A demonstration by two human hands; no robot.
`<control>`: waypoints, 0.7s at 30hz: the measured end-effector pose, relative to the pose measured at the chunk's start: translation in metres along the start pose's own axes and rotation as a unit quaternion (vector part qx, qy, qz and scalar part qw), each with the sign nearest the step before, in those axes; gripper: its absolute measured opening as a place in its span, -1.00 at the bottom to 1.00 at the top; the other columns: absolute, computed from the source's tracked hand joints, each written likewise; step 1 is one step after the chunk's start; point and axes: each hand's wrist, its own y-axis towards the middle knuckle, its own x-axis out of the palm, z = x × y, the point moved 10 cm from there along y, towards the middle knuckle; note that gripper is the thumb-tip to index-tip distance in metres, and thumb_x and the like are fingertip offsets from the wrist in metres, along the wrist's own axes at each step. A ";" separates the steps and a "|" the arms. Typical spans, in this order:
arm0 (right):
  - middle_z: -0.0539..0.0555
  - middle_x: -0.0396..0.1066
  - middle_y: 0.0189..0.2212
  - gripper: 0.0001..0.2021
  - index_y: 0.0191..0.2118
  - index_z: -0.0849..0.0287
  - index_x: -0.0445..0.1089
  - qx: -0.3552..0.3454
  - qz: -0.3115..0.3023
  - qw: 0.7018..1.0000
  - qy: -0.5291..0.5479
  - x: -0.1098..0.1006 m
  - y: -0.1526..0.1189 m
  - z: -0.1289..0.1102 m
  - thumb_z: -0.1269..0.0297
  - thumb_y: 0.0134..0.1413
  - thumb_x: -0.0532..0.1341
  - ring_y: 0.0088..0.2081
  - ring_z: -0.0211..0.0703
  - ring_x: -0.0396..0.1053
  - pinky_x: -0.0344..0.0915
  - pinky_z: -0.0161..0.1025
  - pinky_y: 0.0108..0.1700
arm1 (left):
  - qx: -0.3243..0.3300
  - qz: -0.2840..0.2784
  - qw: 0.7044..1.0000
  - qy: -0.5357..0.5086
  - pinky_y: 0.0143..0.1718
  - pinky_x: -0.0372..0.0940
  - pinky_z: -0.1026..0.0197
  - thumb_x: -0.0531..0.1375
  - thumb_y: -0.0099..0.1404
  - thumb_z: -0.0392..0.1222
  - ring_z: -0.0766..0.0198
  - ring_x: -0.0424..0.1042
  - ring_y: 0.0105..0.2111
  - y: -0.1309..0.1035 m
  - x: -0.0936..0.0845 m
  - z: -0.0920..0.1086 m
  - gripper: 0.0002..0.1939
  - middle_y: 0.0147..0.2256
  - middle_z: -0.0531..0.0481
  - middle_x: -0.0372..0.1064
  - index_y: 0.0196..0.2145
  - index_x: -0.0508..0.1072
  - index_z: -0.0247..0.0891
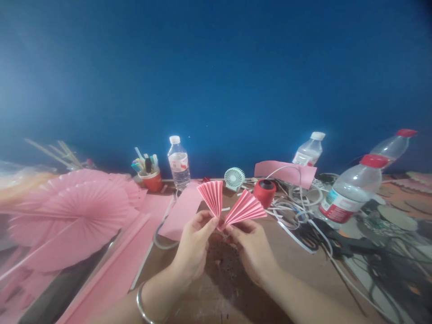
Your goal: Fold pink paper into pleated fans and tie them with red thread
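Bare forearms (pixel 162 288) reach in from the bottom edge, the left one wearing a silver bracelet (pixel 139 301). Beyond, a blue wall (pixel 216 81) fills the upper half, above a brown table (pixel 195 301). Large pink paper fans (pixel 81 211) spread open at the far left, and a red-capped bottle (pixel 351 193) leans beside tangled cables (pixel 293 213) on the right.

Both hands are pinching: the left hand (pixel 194 238) and right hand (pixel 253 247) each grip a narrow lower end of the pleated pink paper (pixel 212 198) between thumb and fingers. It is held up between them and above their fingertips, over the middle of the table. Its two wings flare away from the person, the left pointing up and slightly left, the right slanting farther out to the right. Taken whole, its long axis runs left to right; whether the wings are joined is unclear.

Behind it are a white-capped bottle (pixel 179 166), a red cup of pens (pixel 152 181), a red round object (pixel 264 193) and a small desk fan (pixel 234 178).
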 end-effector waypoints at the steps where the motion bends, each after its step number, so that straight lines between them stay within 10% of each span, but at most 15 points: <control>1: 0.04 0.46 -0.49 -0.88 -0.45 0.22 0.49 0.005 0.003 1.000 -0.008 -0.001 0.001 0.003 0.31 -0.21 0.34 -0.44 -0.25 0.32 0.22 -0.34 -0.42 | -0.005 0.008 1.000 0.014 -0.39 0.27 0.29 0.19 0.15 -0.19 0.36 0.34 -0.45 0.001 -0.003 -0.002 -0.88 -0.45 0.03 0.35 -0.37 0.37 -0.30; 11: 0.01 0.43 -0.54 -0.88 -0.42 0.25 0.47 -0.008 0.018 0.994 -0.109 -0.007 0.006 -0.001 0.33 -0.16 0.27 -0.44 -0.23 0.32 0.23 -0.32 -0.35 | 0.033 -0.012 0.971 0.236 -0.27 0.32 0.25 0.26 0.01 -0.30 0.22 0.43 -0.36 0.012 -0.010 0.005 -0.82 -0.38 -0.07 0.48 -0.36 0.50 -0.35; 21: 0.05 0.45 -0.53 -0.91 -0.46 0.25 0.44 -0.050 0.028 0.976 -0.210 -0.009 0.007 -0.013 0.34 -0.16 0.25 -0.45 -0.19 0.35 0.25 -0.31 -0.37 | 0.003 -0.005 0.977 0.213 -0.30 0.32 0.22 0.26 0.01 -0.23 0.22 0.42 -0.40 0.016 -0.020 -0.007 -0.80 -0.43 -0.06 0.47 -0.36 0.51 -0.37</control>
